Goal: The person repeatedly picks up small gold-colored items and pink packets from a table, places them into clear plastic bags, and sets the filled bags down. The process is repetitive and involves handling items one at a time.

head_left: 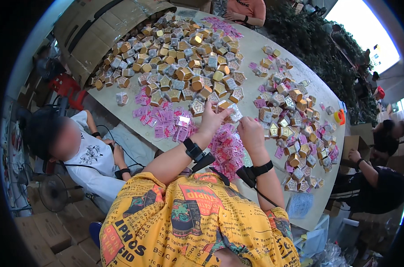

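Observation:
My left hand (212,119) and my right hand (250,131) meet over the table (255,49), both gripping one small gold and silver hexagonal box (231,111) between the fingertips. A black band with a small device sits on each wrist. Under my hands lies a spread of pink sachets (166,120). A large heap of the same small boxes (179,58) covers the table's far left, and a second heap (291,129) runs along the right side.
A big cardboard carton (99,26) lies tipped at the table's far left corner. A seated person in white (90,155) is on my left, another in black (371,182) on my right, a third at the far end. A fan (53,191) and cartons stand on the floor.

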The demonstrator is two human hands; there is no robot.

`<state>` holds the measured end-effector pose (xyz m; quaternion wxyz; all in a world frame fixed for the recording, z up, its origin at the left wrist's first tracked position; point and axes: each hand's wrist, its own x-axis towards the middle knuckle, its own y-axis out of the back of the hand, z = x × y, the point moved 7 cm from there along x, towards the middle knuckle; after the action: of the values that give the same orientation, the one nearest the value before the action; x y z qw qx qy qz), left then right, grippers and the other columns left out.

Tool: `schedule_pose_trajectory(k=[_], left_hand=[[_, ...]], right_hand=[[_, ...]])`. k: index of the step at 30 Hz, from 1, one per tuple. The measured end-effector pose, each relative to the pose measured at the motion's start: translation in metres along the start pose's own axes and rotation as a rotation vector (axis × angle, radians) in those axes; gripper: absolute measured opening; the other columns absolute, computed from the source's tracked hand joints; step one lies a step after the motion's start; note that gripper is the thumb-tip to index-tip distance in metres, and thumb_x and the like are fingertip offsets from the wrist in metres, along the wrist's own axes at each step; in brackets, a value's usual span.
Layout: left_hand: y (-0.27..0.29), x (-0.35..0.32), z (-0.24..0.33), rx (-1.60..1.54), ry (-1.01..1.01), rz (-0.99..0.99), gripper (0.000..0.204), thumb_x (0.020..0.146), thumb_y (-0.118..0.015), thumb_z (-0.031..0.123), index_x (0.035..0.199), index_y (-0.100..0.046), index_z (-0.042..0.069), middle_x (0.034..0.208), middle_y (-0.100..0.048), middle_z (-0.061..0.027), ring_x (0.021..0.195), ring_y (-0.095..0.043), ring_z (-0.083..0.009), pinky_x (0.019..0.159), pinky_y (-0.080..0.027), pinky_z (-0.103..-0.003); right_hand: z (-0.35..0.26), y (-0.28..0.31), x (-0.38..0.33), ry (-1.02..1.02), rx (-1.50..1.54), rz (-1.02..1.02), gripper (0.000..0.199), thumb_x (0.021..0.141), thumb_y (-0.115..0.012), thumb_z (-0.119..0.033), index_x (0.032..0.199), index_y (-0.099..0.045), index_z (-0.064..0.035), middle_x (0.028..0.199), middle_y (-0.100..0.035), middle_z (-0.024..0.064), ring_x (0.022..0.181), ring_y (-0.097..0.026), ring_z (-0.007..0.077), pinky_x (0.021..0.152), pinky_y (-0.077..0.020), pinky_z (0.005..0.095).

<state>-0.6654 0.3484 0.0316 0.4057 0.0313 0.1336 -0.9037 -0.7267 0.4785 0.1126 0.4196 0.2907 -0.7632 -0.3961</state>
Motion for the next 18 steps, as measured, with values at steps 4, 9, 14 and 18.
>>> schedule_pose_trajectory(k=[4,9,14,18], left_hand=[[0.002,-0.005,0.010,-0.050,0.025,-0.025,0.053,0.079,-0.071,0.014,0.117,-0.037,0.001,0.089,-0.060,-0.0095,0.071,-0.062,-0.0150,0.056,-0.053,-0.027],[0.001,-0.012,0.012,-0.150,0.188,-0.056,0.052,0.080,-0.070,0.015,0.119,-0.038,0.003,0.083,-0.060,-0.0075,0.067,-0.060,-0.0146,0.057,-0.052,-0.028],[-0.004,-0.019,-0.007,-0.130,0.287,-0.086,0.044,0.079,-0.070,0.016,0.113,-0.043,0.007,0.078,-0.058,-0.0048,0.066,-0.059,-0.0135,0.057,-0.052,-0.028],[-0.005,-0.023,-0.008,-0.110,0.314,-0.067,0.039,0.079,-0.070,0.016,0.109,-0.046,0.008,0.080,-0.058,-0.0041,0.067,-0.058,-0.0128,0.059,-0.053,-0.029]], right_hand=[[0.005,0.004,0.002,-0.072,0.277,-0.015,0.010,0.078,-0.060,-0.006,0.079,-0.064,0.0020,0.071,-0.064,0.0148,0.064,-0.063,0.0288,0.057,-0.0503,0.0352],[0.030,-0.010,-0.009,-0.475,0.918,-0.282,0.013,0.081,-0.063,-0.008,0.084,-0.067,0.0039,0.065,-0.064,0.0059,0.054,-0.059,0.0108,0.049,-0.0448,0.0234],[0.046,-0.023,-0.024,-0.544,1.084,-0.341,0.013,0.082,-0.064,-0.011,0.081,-0.068,0.0019,0.066,-0.064,0.0043,0.050,-0.055,0.0074,0.045,-0.0414,0.0204],[0.056,-0.044,-0.038,-0.602,1.235,-0.412,0.013,0.083,-0.064,-0.011,0.082,-0.066,0.0022,0.069,-0.064,0.0052,0.055,-0.058,0.0092,0.050,-0.0461,0.0208]])
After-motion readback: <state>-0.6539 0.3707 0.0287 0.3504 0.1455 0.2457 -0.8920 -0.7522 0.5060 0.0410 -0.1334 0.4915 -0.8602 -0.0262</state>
